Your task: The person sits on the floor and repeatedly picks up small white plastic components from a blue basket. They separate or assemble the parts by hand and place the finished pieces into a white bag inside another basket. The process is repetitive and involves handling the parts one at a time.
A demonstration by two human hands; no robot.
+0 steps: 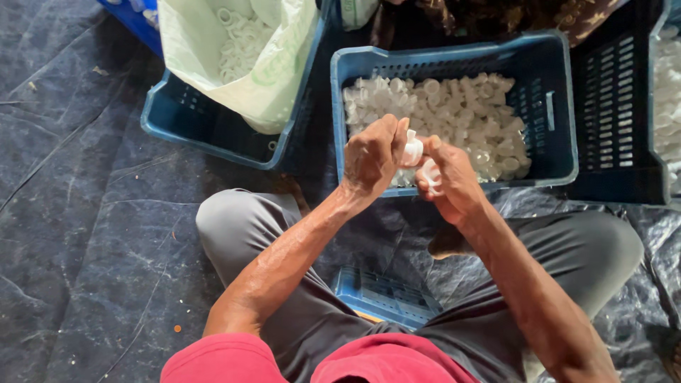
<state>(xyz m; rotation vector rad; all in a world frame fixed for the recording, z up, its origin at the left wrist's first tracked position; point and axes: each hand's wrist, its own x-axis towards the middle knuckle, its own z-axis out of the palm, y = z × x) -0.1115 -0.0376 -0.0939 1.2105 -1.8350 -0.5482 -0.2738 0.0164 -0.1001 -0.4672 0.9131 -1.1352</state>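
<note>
Red-shirted person sits cross-legged; left hand (372, 157) and right hand (448, 177) each grip white caps (413, 150), pressing them together above blue crate (553, 106).

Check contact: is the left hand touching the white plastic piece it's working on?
Touching. The head view shows the left hand with fingers closed on the white plastic piece, no gap; the right hand grips another.

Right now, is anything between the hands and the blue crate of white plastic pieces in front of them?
Nothing visible. The left hand and right hand each hold a small white plastic piece directly over the near rim of the blue crate, whose top is open and uncovered.
</note>
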